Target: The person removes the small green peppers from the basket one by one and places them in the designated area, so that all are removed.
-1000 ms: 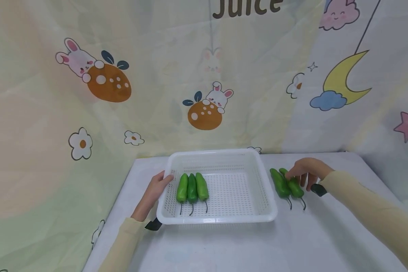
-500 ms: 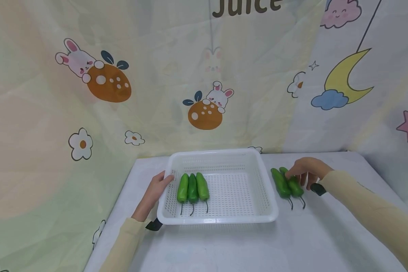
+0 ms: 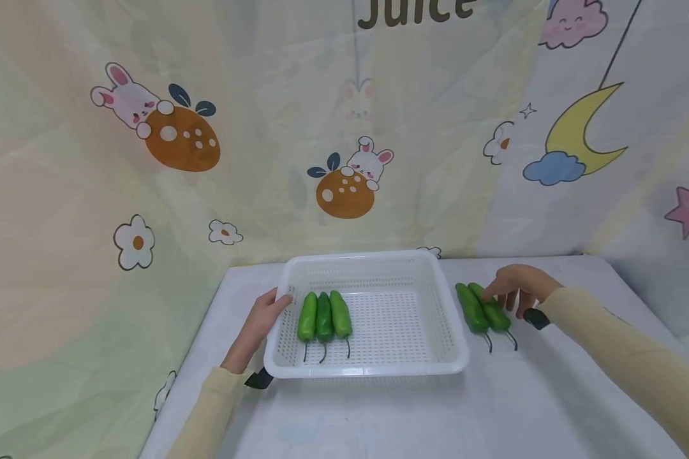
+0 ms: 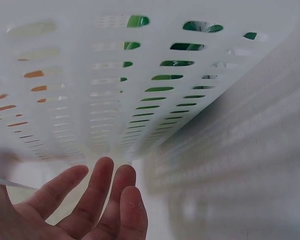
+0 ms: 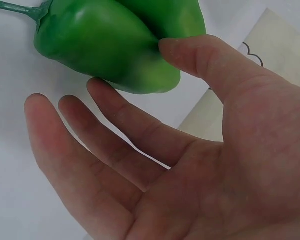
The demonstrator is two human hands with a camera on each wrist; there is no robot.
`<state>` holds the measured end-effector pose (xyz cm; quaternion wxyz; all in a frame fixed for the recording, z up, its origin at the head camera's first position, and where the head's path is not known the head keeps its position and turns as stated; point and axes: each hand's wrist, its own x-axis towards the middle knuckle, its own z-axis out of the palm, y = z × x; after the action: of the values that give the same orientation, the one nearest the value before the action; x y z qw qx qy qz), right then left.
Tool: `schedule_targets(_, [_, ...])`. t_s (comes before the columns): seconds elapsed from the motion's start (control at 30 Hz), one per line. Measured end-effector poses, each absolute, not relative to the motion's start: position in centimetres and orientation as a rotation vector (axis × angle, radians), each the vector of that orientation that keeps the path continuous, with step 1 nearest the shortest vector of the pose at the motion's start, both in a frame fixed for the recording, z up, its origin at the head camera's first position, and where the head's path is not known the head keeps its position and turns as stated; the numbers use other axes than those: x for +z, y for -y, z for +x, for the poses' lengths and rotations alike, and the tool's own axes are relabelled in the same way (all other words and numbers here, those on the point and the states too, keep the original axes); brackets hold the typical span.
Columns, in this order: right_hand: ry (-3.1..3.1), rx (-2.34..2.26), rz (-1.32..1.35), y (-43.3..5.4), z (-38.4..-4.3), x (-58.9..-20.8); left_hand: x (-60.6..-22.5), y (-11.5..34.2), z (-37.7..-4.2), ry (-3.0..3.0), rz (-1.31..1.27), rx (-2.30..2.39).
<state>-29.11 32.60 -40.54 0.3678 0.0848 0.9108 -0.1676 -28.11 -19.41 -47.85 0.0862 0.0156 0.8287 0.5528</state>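
Observation:
In the head view, my left hand (image 3: 260,325) grips the left side of a white perforated plastic basket (image 3: 367,370), thumb over the rim and fingers outside the wall. Inside, at the left, three green chili peppers (image 3: 324,319) lie side by side, stems toward me. To the right of the basket, my right hand (image 3: 519,287) pinches one green chili pepper (image 3: 498,317) between thumb and index finger; the other fingers hang free. That pepper still appears to lie on the table, partly covered by the hand. Touching its left side is another green chili pepper (image 3: 471,308).
A white-covered table (image 3: 379,421) bears everything. Behind it hangs a cloth backdrop (image 3: 275,191) printed with rabbits, flowers and a moon. Black straps (image 3: 258,380) circle the wrists.
The pepper under my right hand has turned slightly, its far tip shifting left. Both hands and the basket otherwise stay nearly in place.

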Motion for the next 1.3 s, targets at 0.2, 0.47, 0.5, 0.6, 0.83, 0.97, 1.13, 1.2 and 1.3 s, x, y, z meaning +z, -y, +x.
schedule_targets(0.2, [-2.342, -0.423, 0.226, -32.6, -29.0, -40.3, -47.9, 19.4, -28.2, -2.476, 0.049, 1.643])
schedule_targets(0.47, [-2.353, -0.416, 0.243, -32.6, -29.0, -39.7, -47.7, 19.4, -28.1, -2.473, 0.043, 1.645])
schedule_targets(0.5, [-2.355, -0.415, 0.251, -32.6, -29.1, -39.7, -47.7, 19.4, -28.0, -2.472, 0.045, 1.646])
schedule_targets(0.6, [-2.36, -0.417, 0.26, -32.6, -29.2, -39.4, -47.7, 19.5, -28.0, -2.473, 0.054, 1.65])
schedule_targets(0.83, [-2.349, -0.438, 0.237, -32.0, -29.6, -38.0, -47.8, 19.6, -28.0, -2.466, 0.064, 1.657])
schedule_targets(0.97, [-2.334, -0.443, 0.232, -31.7, -29.9, -37.2, -48.0, 19.6, -28.1, -2.458, 0.064, 1.658])
schedule_targets(1.13, [-2.333, -0.426, 0.219, -31.6, -30.3, -36.5, -48.0, 19.6, -28.1, -2.451, 0.064, 1.661])
schedule_targets(1.2, [-2.334, -0.423, 0.216, -31.6, -30.4, -36.3, -47.9, 19.5, -28.1, -2.448, 0.068, 1.663])
schedule_targets(1.3, [-2.34, -0.425, 0.196, -31.4, -30.4, -35.8, -47.8, 19.5, -28.0, -2.443, 0.077, 1.666])
